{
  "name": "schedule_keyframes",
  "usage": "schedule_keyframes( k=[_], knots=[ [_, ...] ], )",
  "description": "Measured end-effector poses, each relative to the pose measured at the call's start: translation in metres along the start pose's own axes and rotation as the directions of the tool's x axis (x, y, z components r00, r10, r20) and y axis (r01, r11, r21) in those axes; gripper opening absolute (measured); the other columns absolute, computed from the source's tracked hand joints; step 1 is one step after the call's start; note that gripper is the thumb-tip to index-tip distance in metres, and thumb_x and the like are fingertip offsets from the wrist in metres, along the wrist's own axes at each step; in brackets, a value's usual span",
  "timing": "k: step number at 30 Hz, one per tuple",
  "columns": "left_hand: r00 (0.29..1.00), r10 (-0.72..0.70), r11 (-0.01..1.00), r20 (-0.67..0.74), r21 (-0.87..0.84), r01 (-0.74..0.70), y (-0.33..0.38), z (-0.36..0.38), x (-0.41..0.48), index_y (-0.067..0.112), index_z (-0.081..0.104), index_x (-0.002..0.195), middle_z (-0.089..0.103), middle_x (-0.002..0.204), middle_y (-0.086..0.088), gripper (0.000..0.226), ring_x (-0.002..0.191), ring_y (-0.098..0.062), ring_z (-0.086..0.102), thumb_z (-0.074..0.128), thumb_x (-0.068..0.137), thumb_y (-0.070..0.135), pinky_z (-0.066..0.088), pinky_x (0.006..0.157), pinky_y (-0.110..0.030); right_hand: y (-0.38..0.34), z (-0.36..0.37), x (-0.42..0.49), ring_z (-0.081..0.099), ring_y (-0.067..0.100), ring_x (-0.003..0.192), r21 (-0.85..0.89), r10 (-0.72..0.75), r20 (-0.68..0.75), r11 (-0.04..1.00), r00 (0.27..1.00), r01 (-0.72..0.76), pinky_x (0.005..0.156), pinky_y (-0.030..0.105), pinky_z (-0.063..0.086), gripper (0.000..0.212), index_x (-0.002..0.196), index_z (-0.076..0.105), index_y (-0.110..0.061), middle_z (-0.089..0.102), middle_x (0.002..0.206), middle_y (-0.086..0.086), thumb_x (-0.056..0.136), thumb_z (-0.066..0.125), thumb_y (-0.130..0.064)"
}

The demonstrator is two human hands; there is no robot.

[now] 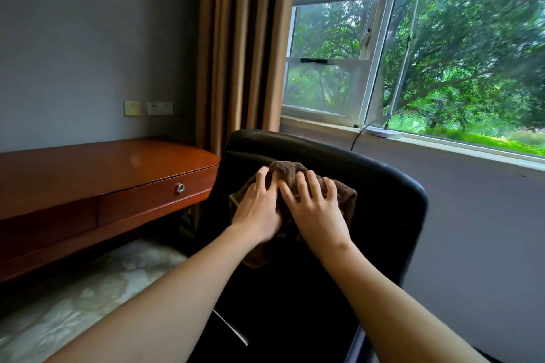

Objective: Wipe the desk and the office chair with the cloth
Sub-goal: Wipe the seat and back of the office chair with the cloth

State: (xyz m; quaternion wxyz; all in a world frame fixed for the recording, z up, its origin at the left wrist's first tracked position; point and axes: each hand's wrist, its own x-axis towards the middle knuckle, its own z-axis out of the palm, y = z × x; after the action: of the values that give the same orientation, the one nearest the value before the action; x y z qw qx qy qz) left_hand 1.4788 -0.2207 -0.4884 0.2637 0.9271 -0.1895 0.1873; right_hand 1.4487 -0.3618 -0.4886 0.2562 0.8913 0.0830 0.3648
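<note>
A brown cloth (287, 171) lies bunched against the upper backrest of the black office chair (383, 191) in the middle of the view. My left hand (257, 209) and my right hand (317, 211) lie side by side on the cloth, fingers spread and fairly straight, pressing it onto the backrest. Most of the cloth is hidden under the two hands. The reddish wooden desk (97, 168) stands to the left of the chair, against the grey wall.
The desk has a drawer with a round metal knob (180, 188). A tan curtain (239, 47) hangs behind the chair. A window (413, 38) with a sill fills the right; a white lamp base (383, 132) stands on the sill. Pale patterned floor lies under the desk.
</note>
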Motion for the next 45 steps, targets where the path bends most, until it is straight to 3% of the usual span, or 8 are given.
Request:
schedule_keyframes(
  k=[5,11,18,23,26,32,38,45],
  knots=[
    [1.0,0.013,1.0,0.005,-0.026,-0.013,0.04,0.009,-0.022,0.019,0.017,0.159,-0.007,0.164,0.004,0.077,0.149,-0.03,0.025,0.059,0.095,0.011,0.025,0.12,-0.045,0.023,-0.014,-0.036,0.051,0.044,0.132,0.048,0.059,-0.016,0.997,0.998,-0.059,0.102,0.061,0.045,0.064,0.145,0.051,-0.016,0.054,0.141,0.024,0.086,0.073,-0.028],
    [0.999,0.043,0.999,0.023,-0.02,-0.042,0.076,0.012,-0.038,0.02,0.012,0.161,-0.009,0.167,0.005,0.076,0.155,-0.024,0.006,0.052,0.097,0.011,0.011,0.123,-0.045,0.047,-0.027,-0.074,0.048,0.045,0.135,0.111,0.1,-0.02,0.989,0.995,-0.098,0.103,0.063,0.044,0.068,0.148,0.048,-0.014,0.051,0.145,0.025,0.086,0.073,-0.027],
    [0.994,0.113,0.992,0.005,-0.057,-0.113,0.1,0.025,-0.052,0.021,0.018,0.16,-0.003,0.166,0.01,0.077,0.153,-0.024,0.014,0.054,0.092,0.011,0.023,0.123,-0.048,0.065,-0.032,-0.11,0.045,0.047,0.136,0.153,0.154,-0.042,0.977,0.987,-0.146,0.107,0.064,0.039,0.068,0.149,0.045,-0.013,0.049,0.145,0.026,0.086,0.069,-0.022],
    [0.992,0.128,0.983,0.02,-0.137,-0.124,0.106,0.043,-0.072,0.021,0.007,0.161,-0.006,0.167,0.006,0.076,0.154,-0.023,0.01,0.051,0.099,0.023,0.018,0.125,-0.043,0.065,-0.029,-0.137,0.03,0.048,0.145,0.198,0.154,-0.032,0.969,0.987,-0.145,0.114,0.068,0.027,0.091,0.155,0.035,-0.014,0.037,0.155,0.026,0.077,0.081,-0.027],
    [0.989,0.148,0.977,0.029,-0.162,-0.142,0.108,0.05,-0.085,0.02,-0.006,0.161,-0.011,0.167,0.001,0.078,0.154,-0.02,0.003,0.043,0.104,0.037,0.013,0.126,-0.039,0.058,-0.026,-0.147,0.023,0.047,0.148,0.207,0.168,-0.029,0.965,0.985,-0.158,0.115,0.069,0.023,0.091,0.156,0.032,-0.016,0.033,0.158,0.024,0.079,0.08,-0.022],
    [0.989,0.146,0.987,0.029,-0.076,-0.144,0.101,0.064,-0.094,0.014,-0.017,0.157,-0.014,0.167,-0.003,0.08,0.154,-0.017,-0.001,0.039,0.106,0.041,0.011,0.126,-0.038,0.043,-0.021,-0.154,0.022,0.045,0.149,0.177,0.179,-0.01,0.969,0.984,-0.174,0.117,0.068,0.021,0.078,0.156,0.035,-0.018,0.035,0.157,0.022,0.087,0.072,-0.02],
    [0.994,0.081,0.996,0.078,0.036,-0.084,0.075,0.085,-0.084,0.02,-0.024,0.155,-0.026,0.164,0.002,0.064,0.152,-0.015,-0.019,0.01,0.107,0.046,-0.006,0.125,-0.048,0.038,-0.016,-0.138,0.029,0.044,0.147,0.126,0.083,0.006,0.988,0.997,-0.083,0.117,0.067,0.022,0.073,0.154,0.036,-0.013,0.041,0.154,0.022,0.088,0.066,-0.022],
    [0.999,0.03,0.981,0.011,0.192,-0.032,0.043,0.082,-0.058,0.018,-0.023,0.155,-0.026,0.165,-0.004,0.066,0.153,-0.024,-0.02,0.01,0.106,0.047,-0.006,0.124,-0.053,0.026,-0.007,-0.101,0.029,0.044,0.147,0.112,0.024,0.016,0.993,1.0,-0.025,0.117,0.066,0.021,0.067,0.153,0.037,-0.012,0.04,0.154,0.024,0.089,0.053,-0.021]
  ],
)
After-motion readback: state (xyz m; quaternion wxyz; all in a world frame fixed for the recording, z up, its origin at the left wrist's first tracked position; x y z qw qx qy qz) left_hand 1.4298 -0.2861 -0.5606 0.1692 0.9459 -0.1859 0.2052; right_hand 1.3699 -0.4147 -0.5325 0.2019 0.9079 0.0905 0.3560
